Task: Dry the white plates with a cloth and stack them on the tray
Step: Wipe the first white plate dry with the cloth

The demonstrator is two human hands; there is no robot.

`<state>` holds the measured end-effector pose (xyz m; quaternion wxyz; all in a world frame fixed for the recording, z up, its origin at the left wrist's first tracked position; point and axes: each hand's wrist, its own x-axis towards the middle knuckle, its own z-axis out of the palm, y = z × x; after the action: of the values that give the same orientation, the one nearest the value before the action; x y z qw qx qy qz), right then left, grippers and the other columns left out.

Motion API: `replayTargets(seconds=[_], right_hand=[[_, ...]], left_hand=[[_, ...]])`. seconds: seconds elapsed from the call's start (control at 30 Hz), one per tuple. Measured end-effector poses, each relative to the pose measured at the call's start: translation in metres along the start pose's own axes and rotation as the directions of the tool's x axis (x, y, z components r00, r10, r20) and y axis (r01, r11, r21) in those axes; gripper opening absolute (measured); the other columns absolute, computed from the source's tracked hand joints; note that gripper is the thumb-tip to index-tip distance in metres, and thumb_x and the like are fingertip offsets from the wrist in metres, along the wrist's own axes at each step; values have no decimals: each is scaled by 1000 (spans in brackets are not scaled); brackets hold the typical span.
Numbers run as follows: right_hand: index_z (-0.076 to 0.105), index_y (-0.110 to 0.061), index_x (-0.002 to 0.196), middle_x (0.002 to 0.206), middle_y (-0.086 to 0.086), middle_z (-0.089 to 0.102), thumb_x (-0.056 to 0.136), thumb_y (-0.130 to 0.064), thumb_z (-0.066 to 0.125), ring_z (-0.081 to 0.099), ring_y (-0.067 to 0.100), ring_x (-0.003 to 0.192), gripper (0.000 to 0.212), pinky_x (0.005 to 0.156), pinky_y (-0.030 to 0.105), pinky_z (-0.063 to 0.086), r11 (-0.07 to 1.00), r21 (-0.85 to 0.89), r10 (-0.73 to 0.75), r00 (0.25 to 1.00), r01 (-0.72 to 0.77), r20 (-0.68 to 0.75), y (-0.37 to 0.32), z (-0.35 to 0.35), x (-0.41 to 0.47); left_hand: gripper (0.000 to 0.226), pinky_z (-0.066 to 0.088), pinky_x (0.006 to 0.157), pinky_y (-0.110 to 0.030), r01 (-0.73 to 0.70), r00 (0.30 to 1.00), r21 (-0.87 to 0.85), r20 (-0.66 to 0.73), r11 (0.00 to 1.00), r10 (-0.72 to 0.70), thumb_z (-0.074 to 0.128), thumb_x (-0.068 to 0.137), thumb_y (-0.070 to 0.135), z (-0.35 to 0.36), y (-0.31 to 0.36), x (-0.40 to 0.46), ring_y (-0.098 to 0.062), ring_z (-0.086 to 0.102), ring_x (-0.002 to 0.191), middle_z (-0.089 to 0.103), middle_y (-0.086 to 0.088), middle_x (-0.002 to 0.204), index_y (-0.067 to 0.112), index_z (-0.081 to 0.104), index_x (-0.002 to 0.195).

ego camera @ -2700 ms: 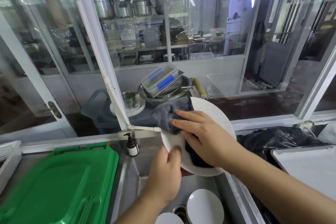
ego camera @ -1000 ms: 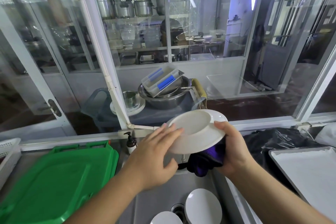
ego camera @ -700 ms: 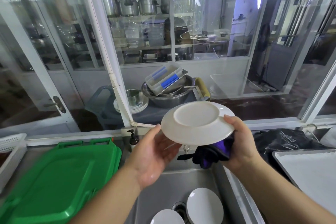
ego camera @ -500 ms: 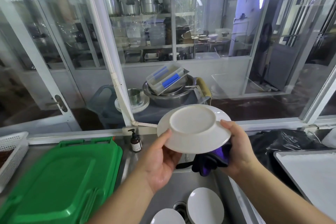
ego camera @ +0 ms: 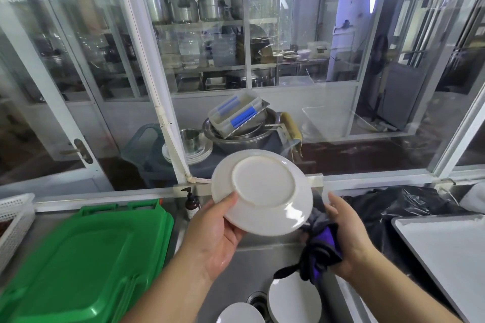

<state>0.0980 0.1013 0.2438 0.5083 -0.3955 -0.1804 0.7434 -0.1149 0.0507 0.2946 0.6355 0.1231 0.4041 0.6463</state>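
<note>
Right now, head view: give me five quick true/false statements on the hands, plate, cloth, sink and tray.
1. The left hand holds the plate by its rim. True.
2. The plate's underside faces the camera. True.
3. The right hand is empty. False: it grips the cloth.
4. The sink holds no plates. False: at least two more plates lie in it.
5. Dried plates are stacked on the tray. False: none show on the visible part.
</note>
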Motion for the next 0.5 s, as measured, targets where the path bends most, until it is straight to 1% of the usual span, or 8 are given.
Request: replayTargets(seconds=[0.1, 0.17, 0.23, 0.33, 0.37, 0.4, 0.47, 0.5], right_hand=[[65, -4, 134, 124, 21, 73, 100, -21, 48, 68, 37, 98, 41, 76, 42, 54, 999, 1, -40, 990, 40, -133, -14, -12, 7], [64, -2, 131, 116, 22, 72, 99, -17, 55, 70, 37, 92, 37, 73, 44, 59, 997, -28, -69, 979, 65, -192, -29, -14, 10], [68, -12, 127, 118, 18, 73, 101, -18, 59, 72, 32, 85, 28, 69, 43, 62, 992, -52, -125, 981, 119, -146, -44, -8, 10], [74, -25, 118, 116, 7, 78, 107, -19, 55, 74, 22, 91, 23, 81, 39, 60, 919, -219, -332, 943, 327, 16, -61, 14, 0], [75, -26, 118, 113, 4, 79, 107, -19, 55, 75, 22, 96, 23, 85, 38, 58, 839, -350, -423, 904, 418, 66, -64, 22, -2], [74, -27, 121, 110, -2, 79, 107, -18, 56, 74, 20, 99, 24, 88, 35, 57, 692, -524, -511, 850, 497, 131, -66, 30, -5], [70, -26, 132, 118, -13, 75, 106, -20, 60, 68, 13, 111, 29, 98, 26, 49, 242, -795, -611, 724, 556, 320, -69, 41, -6], [68, -23, 137, 126, -12, 70, 105, -22, 61, 63, 13, 117, 33, 102, 22, 42, 23, -836, -613, 669, 548, 421, -68, 44, -5]], left_hand=[[26, 64, 65, -31, -74, 997, -3, 18, 997, 74, 59, 99, 3, -5, 9, 2, -21, 77, 97, 78, -11, 115, 9, 67, 123], [27, 65, 66, -32, -106, 994, 24, 30, 994, 106, 58, 99, 3, -8, 13, 2, -23, 75, 103, 78, -10, 116, 10, 68, 124], [29, 65, 70, -34, -116, 993, 67, 46, 991, 113, 58, 99, 4, -10, 13, 0, -24, 73, 106, 77, -9, 118, 11, 68, 125], [28, 64, 74, -39, -114, 992, 158, 68, 981, 104, 58, 100, 4, -12, 5, -4, -27, 73, 109, 77, -11, 117, 11, 68, 125], [26, 64, 71, -41, -113, 992, 191, 83, 975, 99, 58, 99, 4, -12, 1, -5, -27, 74, 104, 77, -12, 116, 11, 68, 123], [25, 65, 71, -47, -114, 990, 228, 103, 967, 93, 58, 99, 5, -12, -3, -7, -27, 75, 100, 77, -13, 115, 11, 68, 121], [24, 60, 84, -63, -128, 985, 309, 152, 942, 84, 59, 98, 7, -10, -10, -9, -31, 73, 101, 76, -16, 116, 11, 66, 121], [26, 56, 92, -66, -143, 980, 338, 178, 930, 86, 60, 97, 7, -9, -13, -11, -33, 72, 104, 75, -17, 118, 11, 65, 122]])
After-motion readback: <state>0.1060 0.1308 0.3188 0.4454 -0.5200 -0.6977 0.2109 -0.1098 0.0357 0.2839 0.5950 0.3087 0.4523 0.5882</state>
